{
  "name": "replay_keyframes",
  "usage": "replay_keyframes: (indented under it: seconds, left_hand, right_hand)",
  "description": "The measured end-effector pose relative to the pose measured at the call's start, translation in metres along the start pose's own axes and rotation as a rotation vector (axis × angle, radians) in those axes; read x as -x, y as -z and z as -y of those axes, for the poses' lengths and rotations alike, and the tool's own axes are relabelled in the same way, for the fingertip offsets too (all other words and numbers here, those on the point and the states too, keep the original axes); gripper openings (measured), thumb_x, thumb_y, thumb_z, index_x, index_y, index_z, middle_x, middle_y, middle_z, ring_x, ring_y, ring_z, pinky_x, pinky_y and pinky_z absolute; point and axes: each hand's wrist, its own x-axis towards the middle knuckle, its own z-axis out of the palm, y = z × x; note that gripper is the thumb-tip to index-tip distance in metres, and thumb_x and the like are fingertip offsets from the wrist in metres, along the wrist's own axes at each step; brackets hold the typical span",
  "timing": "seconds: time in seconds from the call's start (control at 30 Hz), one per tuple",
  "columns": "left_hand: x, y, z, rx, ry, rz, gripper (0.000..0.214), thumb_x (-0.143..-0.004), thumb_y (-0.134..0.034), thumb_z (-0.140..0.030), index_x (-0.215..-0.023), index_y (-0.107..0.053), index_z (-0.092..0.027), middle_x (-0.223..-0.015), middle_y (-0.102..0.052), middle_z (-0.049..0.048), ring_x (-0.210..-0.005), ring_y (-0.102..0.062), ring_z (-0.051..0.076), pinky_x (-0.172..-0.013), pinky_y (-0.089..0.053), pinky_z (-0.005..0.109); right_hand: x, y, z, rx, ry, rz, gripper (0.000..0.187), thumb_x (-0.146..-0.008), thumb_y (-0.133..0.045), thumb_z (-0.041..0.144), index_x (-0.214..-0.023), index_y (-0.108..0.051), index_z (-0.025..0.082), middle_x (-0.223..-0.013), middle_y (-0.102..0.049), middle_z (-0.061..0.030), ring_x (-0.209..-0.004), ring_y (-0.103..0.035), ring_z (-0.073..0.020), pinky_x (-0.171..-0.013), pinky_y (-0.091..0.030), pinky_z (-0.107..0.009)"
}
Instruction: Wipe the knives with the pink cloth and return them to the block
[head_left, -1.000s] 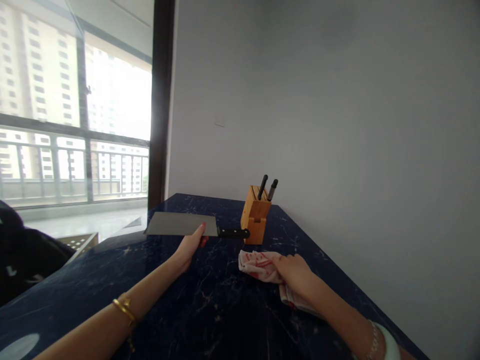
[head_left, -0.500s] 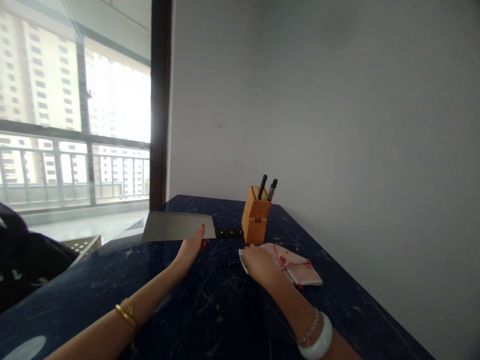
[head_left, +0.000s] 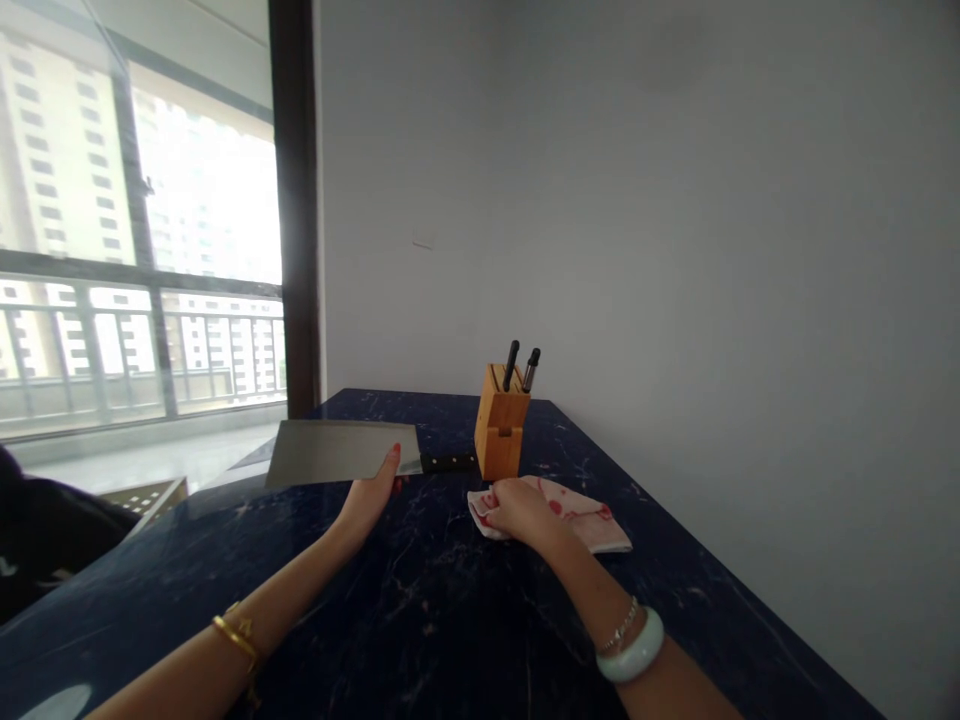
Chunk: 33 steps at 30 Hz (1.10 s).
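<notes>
My left hand (head_left: 373, 492) pinches the lower edge of a broad steel cleaver (head_left: 337, 452), holding its blade flat and level above the dark marbled counter (head_left: 420, 620). The cleaver's black handle (head_left: 448, 461) points right toward a wooden knife block (head_left: 499, 434). My right hand (head_left: 520, 507) rests with curled fingers on the left end of a white cloth with red print (head_left: 577, 513), which lies flat on the counter just in front of the block.
Two black knife handles (head_left: 520, 367) stick up from the knife block. A grey wall runs along the counter's right and far sides. A large window with a railing (head_left: 142, 330) is at the left, and a dark object (head_left: 45, 530) sits at the counter's left edge.
My right hand has slid left along the cloth, from its right part to its left end near the knife block. The cloth now lies flatter. The cleaver stays held in my left hand.
</notes>
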Motion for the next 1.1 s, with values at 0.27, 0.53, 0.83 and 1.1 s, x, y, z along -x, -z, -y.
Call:
replay_keyframes:
  seconds: [0.27, 0.53, 0.83, 1.1]
  left_hand:
    - [0.001, -0.001, 0.002, 0.025, -0.009, 0.002, 0.042, -0.075, -0.039, -0.049, -0.047, -0.047, -0.018, -0.043, -0.048, -0.0019, -0.046, -0.047, 0.013, -0.056, -0.036, 0.024]
    - [0.003, -0.003, -0.001, -0.010, 0.008, -0.003, 0.043, -0.072, -0.041, -0.052, -0.045, -0.047, -0.019, -0.042, -0.048, -0.0016, -0.046, -0.048, 0.014, -0.058, -0.037, 0.025]
    - [0.016, -0.019, 0.000, -0.031, -0.021, 0.097, 0.036, -0.072, -0.041, -0.047, -0.048, -0.045, -0.020, -0.045, -0.048, -0.0022, -0.045, -0.048, 0.014, -0.055, -0.038, 0.025]
    - [0.030, -0.025, -0.002, -0.117, -0.107, 0.268, 0.035, -0.073, -0.040, -0.045, -0.052, -0.052, -0.020, -0.049, -0.052, -0.0015, -0.050, -0.050, 0.014, -0.059, -0.038, 0.025]
  right_hand:
    - [-0.003, 0.003, -0.002, -0.082, -0.071, -0.073, 0.021, -0.071, -0.046, 0.036, -0.081, -0.055, 0.019, -0.077, -0.060, -0.0041, -0.065, -0.053, -0.0138, -0.051, -0.028, -0.021]
    - [-0.007, 0.012, -0.002, -0.292, -0.199, -0.340, 0.014, -0.071, -0.044, 0.032, -0.072, -0.047, 0.019, -0.064, -0.053, -0.0002, -0.060, -0.048, -0.0119, -0.053, -0.027, -0.021]
    - [-0.005, 0.006, 0.013, -0.581, -0.022, -0.399, 0.011, -0.071, -0.043, 0.030, -0.070, -0.045, 0.019, -0.061, -0.050, 0.0033, -0.058, -0.047, -0.0098, -0.056, -0.033, -0.020]
    - [-0.004, -0.003, 0.029, -0.859, 0.064, -0.302, 0.011, -0.073, -0.045, 0.028, -0.073, -0.047, 0.017, -0.061, -0.053, 0.0023, -0.058, -0.051, -0.0099, -0.055, -0.039, -0.020]
